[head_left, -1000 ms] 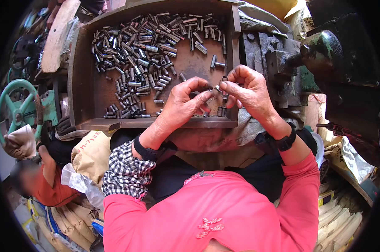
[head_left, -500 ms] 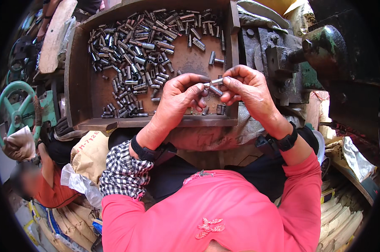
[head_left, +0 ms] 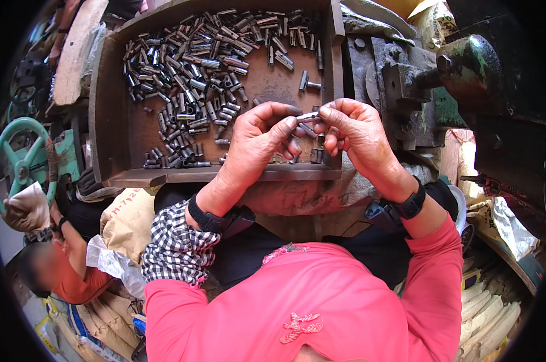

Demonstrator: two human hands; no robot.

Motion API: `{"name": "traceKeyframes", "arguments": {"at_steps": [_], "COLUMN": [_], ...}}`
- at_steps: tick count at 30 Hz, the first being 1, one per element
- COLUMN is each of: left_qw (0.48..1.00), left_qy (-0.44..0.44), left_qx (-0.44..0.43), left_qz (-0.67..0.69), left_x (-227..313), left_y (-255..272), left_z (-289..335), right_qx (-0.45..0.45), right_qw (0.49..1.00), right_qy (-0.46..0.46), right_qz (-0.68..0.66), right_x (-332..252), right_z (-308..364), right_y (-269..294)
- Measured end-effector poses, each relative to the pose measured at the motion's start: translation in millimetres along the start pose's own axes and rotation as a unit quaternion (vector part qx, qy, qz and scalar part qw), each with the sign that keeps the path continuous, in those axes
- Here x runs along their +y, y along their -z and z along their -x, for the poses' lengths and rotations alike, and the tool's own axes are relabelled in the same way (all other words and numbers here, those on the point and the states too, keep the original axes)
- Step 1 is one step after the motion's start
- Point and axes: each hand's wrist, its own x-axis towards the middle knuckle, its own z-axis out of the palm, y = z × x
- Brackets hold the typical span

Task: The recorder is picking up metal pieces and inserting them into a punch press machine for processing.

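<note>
My left hand (head_left: 262,134) pinches one end of a small shiny metal tube (head_left: 308,117) between thumb and fingertips. At its other end, my right hand (head_left: 358,128) grips the same tube, with fingers closed. Just below it another dark metal tube (head_left: 307,128) shows between the hands; whether fingers hold it or it lies lower cannot be made out. Both hands are over the front right of a brown tray (head_left: 252,175). Many short metal tubes (head_left: 191,90) lie heaped at the tray's left and back.
Right of the tray stands a dark, greasy machine (head_left: 469,66). On the left are a green handwheel (head_left: 22,166) and another person in an orange shirt (head_left: 89,283). Paper sacks (head_left: 128,220) lie beside my left arm, and more stacked sacks (head_left: 487,320) at lower right.
The bright pieces between my fingertips now line up as one length, where a slanted joint showed before. My fingertips have shifted slightly. The other person has moved a little.
</note>
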Motion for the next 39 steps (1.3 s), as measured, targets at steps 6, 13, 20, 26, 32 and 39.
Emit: {"name": "traceKeyframes", "arguments": {"at_steps": [6, 13, 20, 26, 32, 39], "left_qw": [1.000, 0.997, 0.984, 0.987, 0.995, 0.805], "left_qy": [0.002, -0.022, 0.020, 0.059, 0.077, -0.123], "left_qx": [0.020, 0.017, -0.062, -0.136, 0.010, -0.078], "left_qz": [-0.022, -0.072, -0.163, -0.064, -0.054, -0.575], "left_x": [2.6, 0.9, 15.6, 30.7, 27.9, 13.6], "left_y": [-6.2, -10.7, -7.9, -9.3, 34.0, 44.4], "left_z": [0.6, 1.4, 10.5, 17.0, 14.0, 12.2], "right_qx": [0.008, 0.008, -0.106, -0.135, 0.017, -0.041], "right_qw": [0.999, 1.000, 0.989, 0.967, 0.756, 0.466], "right_qy": [-0.017, -0.012, -0.090, -0.089, 0.330, 0.233], "right_qz": [-0.044, -0.018, 0.039, 0.198, 0.565, 0.853], "right_x": [0.7, 2.0, -15.9, -25.0, -7.8, 17.9], "right_z": [3.2, 4.8, 5.8, 7.3, -22.2, -21.2], "right_y": [-0.6, 0.5, 5.4, -12.5, -18.9, -39.4]}}
